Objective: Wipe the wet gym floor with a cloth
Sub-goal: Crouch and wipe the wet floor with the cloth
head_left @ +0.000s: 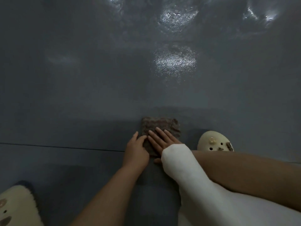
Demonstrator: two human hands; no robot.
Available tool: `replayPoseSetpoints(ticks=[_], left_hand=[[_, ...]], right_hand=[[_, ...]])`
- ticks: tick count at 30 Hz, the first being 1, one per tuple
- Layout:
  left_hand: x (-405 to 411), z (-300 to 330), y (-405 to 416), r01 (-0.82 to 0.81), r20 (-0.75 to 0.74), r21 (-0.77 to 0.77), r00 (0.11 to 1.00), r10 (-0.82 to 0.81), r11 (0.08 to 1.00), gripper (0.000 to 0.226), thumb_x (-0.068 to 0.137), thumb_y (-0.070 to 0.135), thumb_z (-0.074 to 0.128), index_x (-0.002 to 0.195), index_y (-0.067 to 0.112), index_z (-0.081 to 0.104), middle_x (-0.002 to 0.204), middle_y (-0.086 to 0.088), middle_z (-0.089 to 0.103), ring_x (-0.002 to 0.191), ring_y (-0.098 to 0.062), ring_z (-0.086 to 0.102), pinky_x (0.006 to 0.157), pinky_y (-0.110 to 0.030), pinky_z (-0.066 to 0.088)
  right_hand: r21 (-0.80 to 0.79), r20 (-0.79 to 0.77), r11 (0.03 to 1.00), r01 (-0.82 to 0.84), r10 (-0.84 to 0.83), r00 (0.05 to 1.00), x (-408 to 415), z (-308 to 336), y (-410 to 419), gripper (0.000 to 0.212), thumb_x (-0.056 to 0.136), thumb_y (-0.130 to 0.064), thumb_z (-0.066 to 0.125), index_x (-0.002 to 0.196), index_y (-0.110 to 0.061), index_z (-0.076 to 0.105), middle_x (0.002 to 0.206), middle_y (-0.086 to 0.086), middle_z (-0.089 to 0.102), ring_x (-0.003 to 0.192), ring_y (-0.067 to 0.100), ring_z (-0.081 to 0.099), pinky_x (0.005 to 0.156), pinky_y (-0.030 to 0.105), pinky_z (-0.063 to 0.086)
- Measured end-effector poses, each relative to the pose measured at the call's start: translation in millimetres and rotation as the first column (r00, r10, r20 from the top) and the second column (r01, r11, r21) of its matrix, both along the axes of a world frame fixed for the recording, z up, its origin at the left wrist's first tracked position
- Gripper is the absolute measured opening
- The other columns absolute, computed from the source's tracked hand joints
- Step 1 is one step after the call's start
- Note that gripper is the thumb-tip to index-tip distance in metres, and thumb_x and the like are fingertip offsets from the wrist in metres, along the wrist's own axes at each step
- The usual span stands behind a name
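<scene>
A brown, rough-textured cloth lies flat on the grey gym floor just ahead of me. My right hand, its wrist in a white sleeve, presses flat on the cloth with straight fingers. My left hand rests on the cloth's left edge, its fingers lying over that edge and its thumb out on the floor. Wet, shiny patches glisten on the floor farther ahead, with more at the top of the view.
A cream clog with holes and charms stands to the right of the cloth, and another cream clog sits at the bottom left. A thin seam crosses the floor on the left. My bare leg runs in from the right.
</scene>
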State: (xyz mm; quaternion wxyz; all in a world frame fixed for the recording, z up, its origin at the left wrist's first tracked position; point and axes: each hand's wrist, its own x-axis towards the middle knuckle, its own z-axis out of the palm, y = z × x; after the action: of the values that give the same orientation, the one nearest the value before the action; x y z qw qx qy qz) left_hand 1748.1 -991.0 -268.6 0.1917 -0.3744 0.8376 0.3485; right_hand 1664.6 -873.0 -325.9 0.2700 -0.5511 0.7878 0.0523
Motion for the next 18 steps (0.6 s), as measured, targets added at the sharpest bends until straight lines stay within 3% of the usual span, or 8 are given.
replayPoseSetpoints(ticks=[1, 2, 5, 7, 9, 11, 14, 18], left_hand=[[-4, 1, 0, 0.022, 0.008, -0.020, 1.000, -0.022, 1.000, 0.052, 0.094, 0.005, 0.041, 0.144, 0.020, 0.038, 0.158, 0.002, 0.014, 0.144, -0.021, 0.017, 0.115, -0.030, 0.018], [-7, 2, 1, 0.044, 0.014, -0.028, 0.999, -0.044, 0.999, 0.054, 0.094, 0.005, 0.041, 0.146, 0.020, 0.034, 0.158, 0.001, 0.012, 0.144, -0.022, 0.016, 0.115, -0.031, 0.017], [-18, 7, 2, 0.081, 0.060, -0.004, 0.995, -0.080, 0.997, 0.058, 0.095, 0.004, 0.040, 0.149, 0.021, 0.026, 0.159, 0.001, 0.006, 0.145, -0.023, 0.010, 0.116, -0.034, 0.018], [-26, 13, 3, 0.117, 0.072, 0.006, 0.991, -0.117, 0.993, 0.059, 0.095, 0.006, 0.041, 0.150, 0.022, 0.023, 0.159, 0.001, 0.004, 0.145, -0.023, 0.009, 0.116, -0.035, 0.018], [-34, 23, 5, 0.141, 0.074, 0.018, 0.987, -0.141, 0.990, 0.059, 0.096, 0.009, 0.044, 0.150, 0.022, 0.023, 0.159, 0.000, 0.004, 0.145, -0.024, 0.009, 0.116, -0.036, 0.018], [-39, 37, 7, 0.174, 0.079, -0.003, 0.982, -0.173, 0.985, 0.059, 0.097, 0.013, 0.046, 0.150, 0.022, 0.022, 0.159, 0.000, 0.004, 0.145, -0.023, 0.008, 0.115, -0.036, 0.017], [-43, 68, 19, 0.222, 0.061, -0.066, 0.974, -0.218, 0.973, 0.060, 0.097, 0.016, 0.047, 0.150, 0.022, 0.019, 0.159, -0.001, 0.003, 0.146, -0.023, 0.006, 0.115, -0.038, 0.019], [-45, 113, 41, 0.247, -0.013, -0.137, 0.968, -0.251, 0.959, 0.058, 0.096, 0.014, 0.048, 0.149, 0.017, 0.024, 0.159, -0.009, 0.007, 0.145, -0.027, 0.009, 0.116, -0.037, 0.017]], right_hand=[[-0.003, -0.042, 0.999, 0.034, -0.034, 0.999, -7, 5, -2, 0.083, 0.091, -0.053, 0.031, 0.150, -0.010, -0.009, 0.157, 0.005, -0.009, 0.144, 0.033, -0.009, 0.114, 0.041, 0.006], [-0.009, -0.082, 0.999, 0.052, -0.052, 0.995, -18, 9, -3, 0.078, 0.092, -0.053, 0.028, 0.150, -0.009, 0.002, 0.158, 0.008, 0.004, 0.145, 0.034, 0.004, 0.115, 0.042, 0.012], [0.030, -0.096, 0.961, 0.277, -0.273, 0.957, -58, 21, 4, 0.072, 0.099, -0.053, 0.022, 0.150, -0.015, -0.011, 0.157, 0.003, -0.017, 0.144, 0.028, -0.016, 0.116, 0.041, -0.004], [0.088, -0.105, 0.926, 0.366, -0.357, 0.928, -83, 34, 7, 0.071, 0.099, -0.053, 0.024, 0.151, -0.020, -0.011, 0.157, -0.001, -0.019, 0.145, 0.024, -0.016, 0.116, 0.042, -0.003], [0.172, -0.045, 0.928, 0.331, -0.329, 0.943, -93, 48, 11, 0.069, 0.099, -0.052, 0.029, 0.152, -0.022, -0.004, 0.158, -0.001, -0.016, 0.145, 0.024, -0.012, 0.116, 0.045, 0.000], [0.195, -0.031, 0.937, 0.291, -0.290, 0.956, -95, 67, 16, 0.063, 0.099, -0.048, 0.034, 0.151, -0.020, 0.014, 0.160, 0.004, -0.006, 0.146, 0.026, -0.005, 0.117, 0.045, 0.003], [0.093, -0.109, 0.968, 0.233, -0.223, 0.969, -94, 109, 35, 0.049, 0.098, -0.039, 0.041, 0.141, -0.015, 0.041, 0.155, 0.010, 0.022, 0.142, 0.028, 0.019, 0.115, 0.037, 0.019], [-0.035, -0.185, 0.968, 0.248, -0.250, 0.950, -82, 156, 67, 0.036, 0.095, -0.035, 0.044, 0.123, -0.015, 0.056, 0.133, 0.008, 0.049, 0.121, 0.029, 0.047, 0.095, 0.034, 0.040]])
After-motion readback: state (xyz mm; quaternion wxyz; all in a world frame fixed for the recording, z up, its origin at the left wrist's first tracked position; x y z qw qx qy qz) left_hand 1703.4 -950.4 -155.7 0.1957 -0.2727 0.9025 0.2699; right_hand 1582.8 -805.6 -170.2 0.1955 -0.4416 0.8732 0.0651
